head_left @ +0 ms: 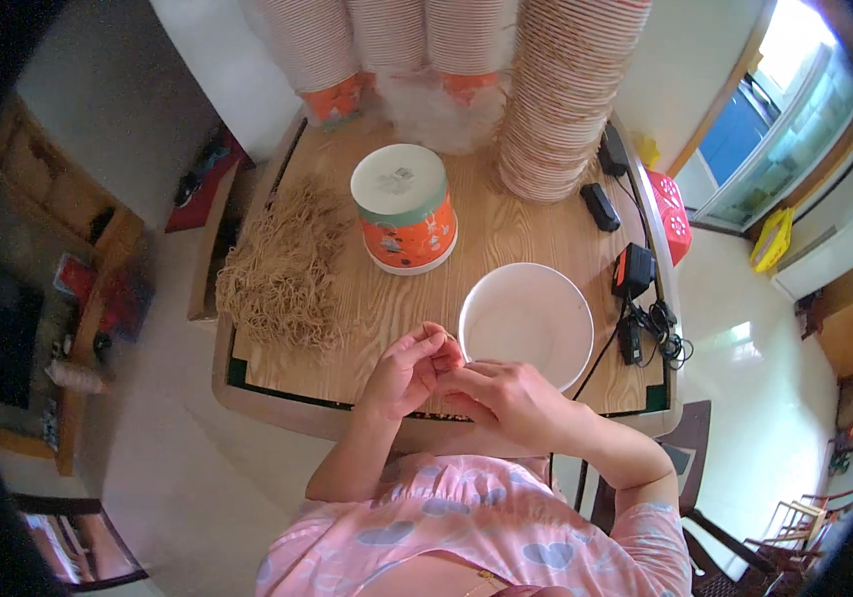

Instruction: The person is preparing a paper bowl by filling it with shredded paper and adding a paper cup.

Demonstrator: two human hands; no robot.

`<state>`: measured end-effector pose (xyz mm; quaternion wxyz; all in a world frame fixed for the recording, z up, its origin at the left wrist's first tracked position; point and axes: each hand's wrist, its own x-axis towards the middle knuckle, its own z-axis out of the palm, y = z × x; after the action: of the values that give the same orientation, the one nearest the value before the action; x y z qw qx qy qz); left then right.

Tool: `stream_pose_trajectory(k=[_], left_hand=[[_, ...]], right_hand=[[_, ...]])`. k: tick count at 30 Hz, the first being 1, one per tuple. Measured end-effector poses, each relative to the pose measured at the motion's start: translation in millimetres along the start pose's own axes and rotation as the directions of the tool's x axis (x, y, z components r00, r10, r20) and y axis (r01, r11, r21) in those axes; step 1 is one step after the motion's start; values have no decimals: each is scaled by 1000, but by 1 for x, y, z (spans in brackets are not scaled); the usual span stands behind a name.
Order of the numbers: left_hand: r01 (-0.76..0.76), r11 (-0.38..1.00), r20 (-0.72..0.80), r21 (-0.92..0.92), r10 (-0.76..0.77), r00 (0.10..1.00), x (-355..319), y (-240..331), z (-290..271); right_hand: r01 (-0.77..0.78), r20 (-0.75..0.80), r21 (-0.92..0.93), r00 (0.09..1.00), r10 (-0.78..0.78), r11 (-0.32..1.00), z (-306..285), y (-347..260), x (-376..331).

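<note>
My left hand [411, 370] and my right hand [514, 400] meet at the near left rim of an open white tub [570, 308]. The left hand's fingers are pinched together, and a thin tan strand, seemingly twine, shows at their tips. The right hand's fingers are curled in against the left's; what they pinch is hidden. Left of the hands lies a loose heap of tan twine [287, 269]. Behind stands an upside-down orange tub [408, 239] with a green band and a pale base facing up.
Tall stacks of nested tubs [570, 99] line the table's back, with clear plastic wrap [446, 114] among them. Black adapters [633, 269] and coiled cables [660, 328] sit along the right edge of the wooden table [486, 239]. A dark chair [685, 448] stands at the lower right.
</note>
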<state>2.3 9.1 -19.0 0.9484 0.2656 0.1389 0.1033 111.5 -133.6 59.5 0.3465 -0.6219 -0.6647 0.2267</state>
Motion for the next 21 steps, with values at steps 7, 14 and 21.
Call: stream_pose_trajectory(k=[7, 14, 21], left_hand=[[-17, 1000, 8, 21, 17, 1000, 2, -3, 0], [4, 980, 41, -197, 4, 999, 7, -2, 4], [12, 1000, 43, -28, -10, 999, 6, -3, 7]], right_hand=[[156, 7, -131, 988, -156, 979, 15, 3, 3], [195, 126, -152, 976, -177, 969, 13, 0, 4], [-169, -172, 23, 970, 171, 985, -11, 9, 19]])
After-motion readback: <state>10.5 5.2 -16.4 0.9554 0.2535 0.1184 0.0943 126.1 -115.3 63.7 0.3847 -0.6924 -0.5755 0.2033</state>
